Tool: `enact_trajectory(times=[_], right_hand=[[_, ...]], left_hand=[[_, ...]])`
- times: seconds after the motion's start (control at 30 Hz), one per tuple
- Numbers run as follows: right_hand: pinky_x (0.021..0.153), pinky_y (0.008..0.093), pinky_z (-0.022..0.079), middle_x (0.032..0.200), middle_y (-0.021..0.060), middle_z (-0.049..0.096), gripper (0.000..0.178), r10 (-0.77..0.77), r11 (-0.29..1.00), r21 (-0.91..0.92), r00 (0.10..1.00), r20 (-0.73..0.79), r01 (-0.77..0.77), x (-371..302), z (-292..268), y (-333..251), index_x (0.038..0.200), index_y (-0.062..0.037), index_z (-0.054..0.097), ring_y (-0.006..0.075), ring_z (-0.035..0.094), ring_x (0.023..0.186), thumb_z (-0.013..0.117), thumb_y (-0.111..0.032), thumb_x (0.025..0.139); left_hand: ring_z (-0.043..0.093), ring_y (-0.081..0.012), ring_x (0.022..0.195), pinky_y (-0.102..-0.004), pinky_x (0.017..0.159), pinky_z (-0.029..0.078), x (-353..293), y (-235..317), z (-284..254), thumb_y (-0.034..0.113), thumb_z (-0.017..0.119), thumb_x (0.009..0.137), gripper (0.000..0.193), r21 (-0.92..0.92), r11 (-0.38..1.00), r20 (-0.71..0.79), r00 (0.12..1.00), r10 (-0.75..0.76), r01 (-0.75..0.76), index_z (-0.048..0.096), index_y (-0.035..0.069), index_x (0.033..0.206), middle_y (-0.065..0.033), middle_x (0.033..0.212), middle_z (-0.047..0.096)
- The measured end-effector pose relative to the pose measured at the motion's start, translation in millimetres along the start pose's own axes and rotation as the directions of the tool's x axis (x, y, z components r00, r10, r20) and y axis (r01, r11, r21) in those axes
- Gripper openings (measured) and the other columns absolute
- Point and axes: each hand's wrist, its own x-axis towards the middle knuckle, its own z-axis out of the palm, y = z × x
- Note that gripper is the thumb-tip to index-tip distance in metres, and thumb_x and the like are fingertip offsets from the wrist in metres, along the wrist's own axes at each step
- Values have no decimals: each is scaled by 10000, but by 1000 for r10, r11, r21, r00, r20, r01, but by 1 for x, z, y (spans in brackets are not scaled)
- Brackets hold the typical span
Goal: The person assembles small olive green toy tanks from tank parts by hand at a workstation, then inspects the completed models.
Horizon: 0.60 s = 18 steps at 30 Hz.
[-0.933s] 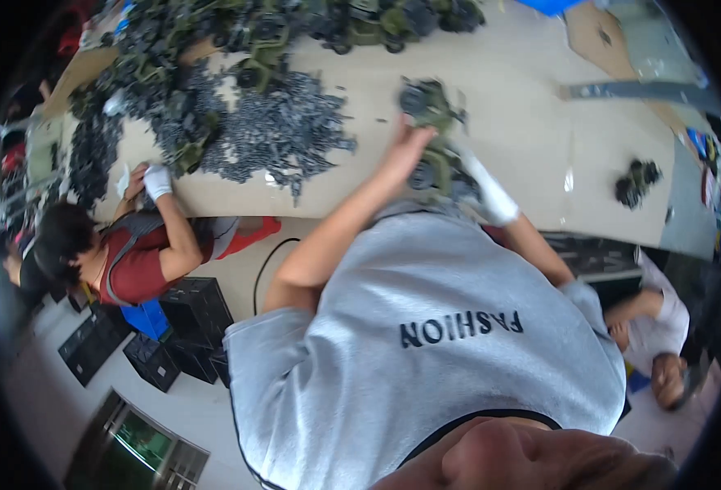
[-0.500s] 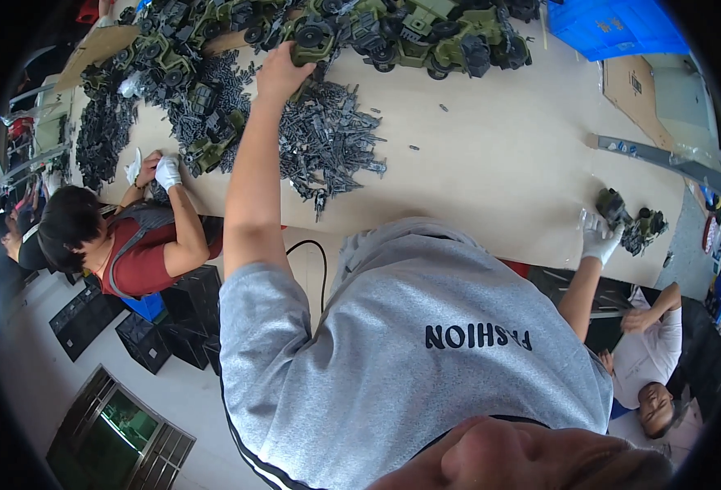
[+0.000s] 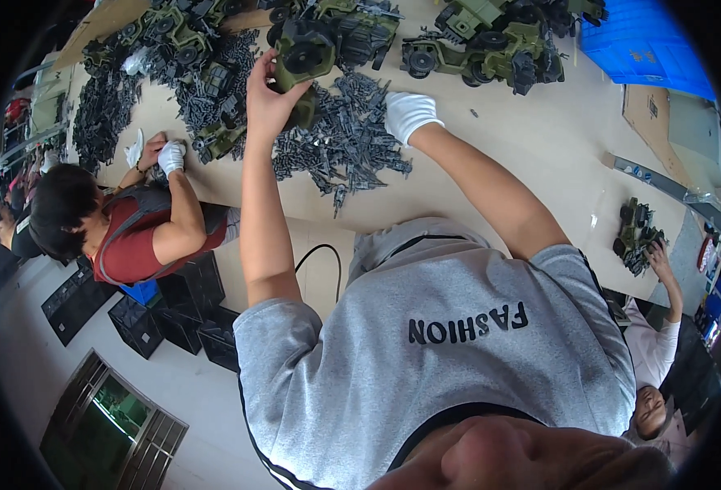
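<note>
The left hand [image 3: 271,104] has its fingers around a green toy truck [image 3: 307,54] at the far edge of the grey parts [image 3: 348,135] on the worktop [image 3: 524,159]. It looks light, stiff, smooth; the body suits gripping. Gloved right hand [image 3: 410,113]: cannot tell its fingers' state.

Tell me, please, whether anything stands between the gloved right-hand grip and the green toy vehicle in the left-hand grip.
Only part of the pile of small grey parts lies between the right-hand grip and the green toy vehicle in the left-hand grip; nothing taller visibly blocks the gap.
</note>
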Motion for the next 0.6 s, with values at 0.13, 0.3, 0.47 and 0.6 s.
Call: enact_trajectory(times=[0.13, 0.3, 0.47, 0.6], right_hand=[[873, 471, 511, 1048, 243, 668, 319, -12, 990, 139, 999, -50, 19, -40, -16, 24, 1059, -53, 687, 401, 638, 1004, 570, -288, 878], [785, 440, 530, 971, 189, 674, 398, 71, 946, 318, 911, -405, 68, -91, 15, 93, 1147, -28, 572, 341, 667, 903, 522, -371, 952], [594, 262, 451, 838, 21, 597, 425, 240, 46, 983, 958, 160, -175, -195, -79, 73, 941, -83, 573, 114, 540, 658, 419, -469, 1026], [818, 298, 440, 997, 72, 606, 518, 8, 268, 927, 961, -275, 263, -267, -109, 59, 811, -73, 530, 165, 538, 888, 327, -480, 1060]], left_hand=[[596, -202, 924, -337, 810, 478, -26, 15, 5, 292, 851, 696, 759, 31, 986, -65, 985, -159, 161, 503, 36, 1320, -105, 1031, 610], [608, -271, 1044, -431, 907, 479, -21, 66, 4, 324, 779, 821, 623, -293, 949, -386, 923, -5, -118, 512, 22, 1296, -110, 1131, 627], [621, -273, 1063, -432, 968, 498, -104, 105, 44, 383, 587, 970, 429, -954, -11, 293, 922, -254, 300, 582, 44, 1234, -132, 1098, 661], [646, -260, 996, -390, 916, 523, -180, 144, 95, 315, 574, 968, 361, -900, 46, 398, 860, -320, 433, 599, 36, 1196, -136, 1061, 668]])
